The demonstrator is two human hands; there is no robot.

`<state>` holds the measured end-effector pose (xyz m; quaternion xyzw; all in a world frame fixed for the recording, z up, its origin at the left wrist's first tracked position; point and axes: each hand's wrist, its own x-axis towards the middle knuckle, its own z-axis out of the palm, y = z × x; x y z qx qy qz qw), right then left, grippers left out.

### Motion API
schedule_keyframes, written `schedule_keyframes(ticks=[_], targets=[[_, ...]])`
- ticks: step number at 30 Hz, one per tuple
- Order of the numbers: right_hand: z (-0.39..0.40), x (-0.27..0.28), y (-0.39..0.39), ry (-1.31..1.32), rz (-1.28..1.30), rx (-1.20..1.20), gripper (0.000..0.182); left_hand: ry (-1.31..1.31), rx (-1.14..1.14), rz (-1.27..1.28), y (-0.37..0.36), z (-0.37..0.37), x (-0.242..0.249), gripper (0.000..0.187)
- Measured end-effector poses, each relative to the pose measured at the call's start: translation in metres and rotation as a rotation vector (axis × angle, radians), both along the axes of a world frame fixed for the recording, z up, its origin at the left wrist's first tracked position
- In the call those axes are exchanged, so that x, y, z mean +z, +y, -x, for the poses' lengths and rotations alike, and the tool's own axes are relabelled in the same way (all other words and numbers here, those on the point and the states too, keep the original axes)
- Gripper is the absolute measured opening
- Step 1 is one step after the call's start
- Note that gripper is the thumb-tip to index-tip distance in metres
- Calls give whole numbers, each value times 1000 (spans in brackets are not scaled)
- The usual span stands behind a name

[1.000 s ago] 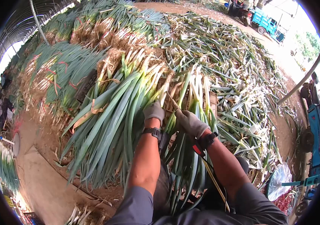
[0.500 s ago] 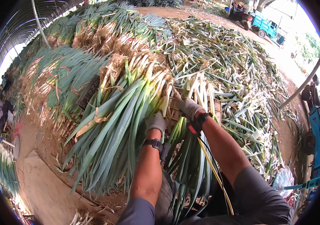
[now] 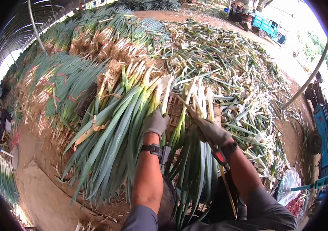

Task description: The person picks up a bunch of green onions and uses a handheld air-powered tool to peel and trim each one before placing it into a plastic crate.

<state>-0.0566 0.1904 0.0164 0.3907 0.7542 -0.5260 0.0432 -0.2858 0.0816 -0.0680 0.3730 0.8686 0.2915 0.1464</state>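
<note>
My left hand (image 3: 156, 122), in a grey glove, is closed around a long green onion (image 3: 166, 94) at the lower part of its pale stalk. The top of that stalk is partly blurred. To the right, my gloved right hand (image 3: 213, 131) is closed on what looks like an air blow gun (image 3: 189, 107), its thin tip pointing up and left; a yellow hose (image 3: 228, 192) runs down below that wrist. A heap of green onions (image 3: 114, 115) lies left of my left hand. More green onions (image 3: 200, 98) lie just beyond my right hand, leaves hanging toward me.
A plastic crate (image 3: 175, 111) is under the onions. Stripped leaves (image 3: 244, 81) cover the ground to the right. Tied onion bundles (image 3: 64, 81) are piled left and behind. A blue cart (image 3: 266, 25) stands far back, another blue vehicle (image 3: 323, 127) at right, beside a slanting pole (image 3: 306, 84).
My right hand has moved right and toward me, away from the left hand. My left hand has shifted slightly left, still on its onion. The view has tilted a little.
</note>
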Motion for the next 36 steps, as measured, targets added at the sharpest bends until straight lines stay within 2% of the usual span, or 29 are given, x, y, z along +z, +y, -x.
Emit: schedule_keyframes(ticks=[1,2,3,4,6,7,8,10,12,14,15,18,19,20,22,23,24,25,26,27,28,30,31,32,34,36], targets=[[-23,11,-9,101,144,62,73,17,-4,-8,1,-11,17,60],[-40,-3,-17,217,292,-83,66,39,-8,-17,4,-21,31,62],[-60,-8,-22,291,380,-153,62,143,-60,-149,7,-32,39,57],[-75,-1,-30,371,472,-224,59,151,-87,-178,11,-49,62,62],[-99,-20,-21,535,656,-267,55,292,-145,-277,30,-70,87,66],[-109,-31,-16,610,752,-289,54,293,-159,-238,38,-77,113,68],[-112,-34,-14,612,698,-346,50,290,-205,-197,48,-77,132,70],[-116,-21,-15,647,656,-438,49,59,-231,-122,52,-92,201,68],[-121,-32,-2,662,679,-472,46,-27,-275,-248,74,-83,232,64],[-124,-31,8,637,620,-532,45,53,-411,-331,92,-69,258,66],[-125,-34,15,725,675,-542,43,35,-484,-270,100,-65,268,67],[-140,-27,31,851,712,-516,40,-85,-465,-4,106,-82,265,69],[-140,-42,42,861,809,-523,40,-68,-416,-197,122,-69,219,67],[-142,-38,41,867,788,-521,39,-74,-492,-155,136,-50,182,66],[-144,-32,40,862,789,-514,41,-37,-377,-180,132,-75,147,65],[-149,-22,39,765,739,-469,42,-128,-481,-70,139,-73,155,63],[-152,-15,38,670,693,-426,43,5,-433,-111,143,-78,154,56],[-149,-17,36,696,718,-351,43,27,-418,-109,135,-99,185,52],[-154,1,27,587,670,-310,48,95,-455,-147,139,-102,213,46],[-148,-2,28,569,621,-349,49,165,-489,-186,143,-104,241,41],[-141,-9,29,548,572,-386,51,270,-573,-264,153,-93,262,36],[-131,-45,45,619,586,-422,49,589,-744,-415,167,-73,280,38],[-135,-37,52,779,712,-709,44,407,-557,-228,158,-98,320,38],[-125,-64,64,908,761,-833,41,225,-365,-51,151,-125,362,38],[-133,-57,65,933,851,-880,39,524,-760,-439,180,-58,338,39],[-141,-49,58,895,765,-791,39,83,-588,-329,171,-67,312,40]])
